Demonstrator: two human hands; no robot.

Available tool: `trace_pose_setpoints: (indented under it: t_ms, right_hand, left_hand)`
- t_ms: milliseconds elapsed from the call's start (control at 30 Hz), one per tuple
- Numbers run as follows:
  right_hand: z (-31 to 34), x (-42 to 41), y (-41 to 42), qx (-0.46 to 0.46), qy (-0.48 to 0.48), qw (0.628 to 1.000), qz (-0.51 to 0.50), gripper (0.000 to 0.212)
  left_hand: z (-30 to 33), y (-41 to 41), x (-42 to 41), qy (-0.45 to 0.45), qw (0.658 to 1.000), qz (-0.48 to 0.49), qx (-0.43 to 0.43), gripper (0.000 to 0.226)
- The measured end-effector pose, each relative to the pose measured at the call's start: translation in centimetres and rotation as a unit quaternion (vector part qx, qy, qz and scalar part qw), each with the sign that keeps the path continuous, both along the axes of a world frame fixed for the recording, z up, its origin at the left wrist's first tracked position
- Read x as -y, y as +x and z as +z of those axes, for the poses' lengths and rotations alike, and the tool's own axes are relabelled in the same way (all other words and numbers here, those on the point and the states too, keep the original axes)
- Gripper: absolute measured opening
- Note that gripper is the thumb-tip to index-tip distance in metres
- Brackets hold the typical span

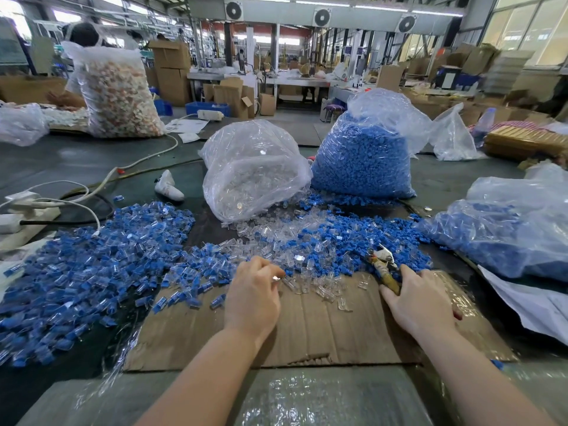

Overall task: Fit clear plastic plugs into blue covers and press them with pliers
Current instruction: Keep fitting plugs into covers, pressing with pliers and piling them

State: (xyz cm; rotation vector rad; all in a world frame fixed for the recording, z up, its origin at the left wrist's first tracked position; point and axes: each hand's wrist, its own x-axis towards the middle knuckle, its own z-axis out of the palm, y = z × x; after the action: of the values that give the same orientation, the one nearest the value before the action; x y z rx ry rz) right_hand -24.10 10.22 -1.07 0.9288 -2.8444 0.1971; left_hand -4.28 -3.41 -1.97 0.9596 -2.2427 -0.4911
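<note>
Blue plastic covers [362, 238] and clear plastic plugs [307, 281] strewn together over the dark surface [76, 161] and the front flat brown cardboard sheet [307, 327], with a heap of fitted blue-and-clear pieces [86, 265] to the left. Left hand [253, 295] at the pile's near edge, fingers curled, grip pinching a small clear plug [287, 279]. Right hand [421, 302] palm down on the cardboard, grip wrapped on the worn yellow-handled pliers [382, 265], jaws pointing into the covers.

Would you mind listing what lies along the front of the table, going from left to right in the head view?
Pile of assembled blue-and-clear pieces → left hand → loose clear plugs → pliers → right hand → bag of blue parts.
</note>
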Motion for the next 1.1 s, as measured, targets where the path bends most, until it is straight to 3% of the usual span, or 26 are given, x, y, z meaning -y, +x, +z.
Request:
trace_pose_setpoints:
  t_ms: [167, 333, 667, 967, 1100]
  right_hand:
    - [0.2, 0.2, 0.5, -0.024, 0.023, 0.999, -0.012, 0.056]
    - [0.5, 2.3, 1.6, -0.075, -0.074, 0.987, 0.122, 0.029]
    - [0.3, 5.6, 2.2, -0.050, -0.035, 0.985, 0.161, 0.015]
    - [0.2, 5.7, 2.6, -0.047, -0.019, 0.987, 0.150, 0.013]
    - [0.4, 5.4, 3.2, -0.049, -0.074, 0.983, 0.163, 0.023]
  left_hand:
    - [-1.2, -1.4, -1.0, -0.006, 0.997, 0.017, 0.068, 0.040]
    - [-1.9, -1.5, -1.2, -0.009, 0.993, 0.030, 0.110, 0.043]
    - [-1.9, -0.9, -0.9, -0.011, 0.998, -0.052, 0.019, 0.024]
    - [-1.6, -0.5, -1.0, -0.008, 0.999, -0.031, -0.009, 0.023]
    - [-1.5, -0.5, -1.0, 0.023, 0.999, -0.022, -0.042, 0.021]
